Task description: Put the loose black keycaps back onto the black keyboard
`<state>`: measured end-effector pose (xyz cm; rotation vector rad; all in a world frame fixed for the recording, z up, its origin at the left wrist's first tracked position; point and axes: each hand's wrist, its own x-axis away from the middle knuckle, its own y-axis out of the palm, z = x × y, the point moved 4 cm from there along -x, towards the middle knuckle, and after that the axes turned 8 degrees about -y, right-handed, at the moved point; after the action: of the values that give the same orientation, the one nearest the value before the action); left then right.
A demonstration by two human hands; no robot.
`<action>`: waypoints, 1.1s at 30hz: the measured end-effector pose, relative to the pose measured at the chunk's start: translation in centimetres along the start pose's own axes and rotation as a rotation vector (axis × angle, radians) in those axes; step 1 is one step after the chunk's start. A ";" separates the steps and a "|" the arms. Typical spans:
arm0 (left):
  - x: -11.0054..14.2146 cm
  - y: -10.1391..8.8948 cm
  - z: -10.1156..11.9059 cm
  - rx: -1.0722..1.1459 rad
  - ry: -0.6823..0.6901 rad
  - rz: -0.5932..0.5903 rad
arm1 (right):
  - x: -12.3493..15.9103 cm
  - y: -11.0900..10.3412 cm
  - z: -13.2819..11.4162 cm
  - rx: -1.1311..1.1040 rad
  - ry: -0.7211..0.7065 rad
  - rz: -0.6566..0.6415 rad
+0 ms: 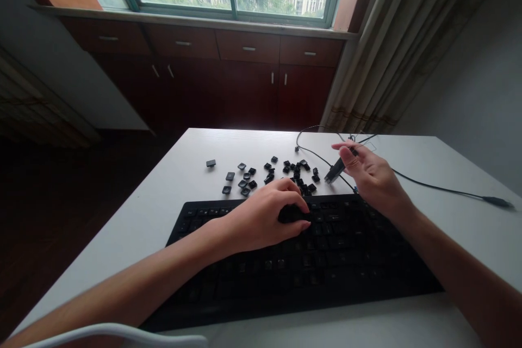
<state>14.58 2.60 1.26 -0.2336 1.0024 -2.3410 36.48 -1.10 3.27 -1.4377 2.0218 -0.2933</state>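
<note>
A black keyboard (pixel 338 277) lies across the white table, with bare spots among its keys. Over its upper middle rests my left hand (pixel 271 215), thumb and index finger curved and apart at the keys, with no held thing visible. Raised above the keyboard's upper right, my right hand (pixel 369 174) is closed around a slim dark keycap puller (pixel 337 167). Its lower end points down and left, and thin wire loops show at its upper end. Several loose black keycaps (pixel 247 176) are scattered behind the keyboard, some partly hidden by my left hand.
A black cable (pixel 440 189) runs over the right side of the white table (pixel 163 174) and ends in a plug. A white curved strip (pixel 110 329) crosses the lower left. Dark red cabinets (pixel 248 87) stand beyond the table below a window.
</note>
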 end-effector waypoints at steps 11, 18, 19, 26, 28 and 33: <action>0.2 0.1 0.7 -0.096 0.140 0.092 | 0.7 -0.5 -1.7 0.691 -0.228 0.049; 0.4 -0.7 1.3 -0.024 0.214 0.201 | 1.1 -1.2 -3.5 0.794 -0.504 0.262; 0.4 -0.8 1.3 -0.014 0.201 0.212 | 1.1 -1.3 -3.5 0.790 -0.540 0.276; 0.4 -1.0 1.4 0.090 0.143 0.235 | 0.3 -0.2 -1.0 0.693 -0.590 0.067; 0.4 -1.0 1.4 0.138 0.114 0.221 | 0.2 0.0 -0.4 0.604 -0.521 0.053; 0.3 -0.9 1.2 0.210 0.102 0.179 | 0.3 -1.0 -1.1 0.203 -0.395 0.215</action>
<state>14.34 2.16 2.75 0.0562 0.7808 -2.2891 36.55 -1.93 4.50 -1.0477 1.7470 -0.1078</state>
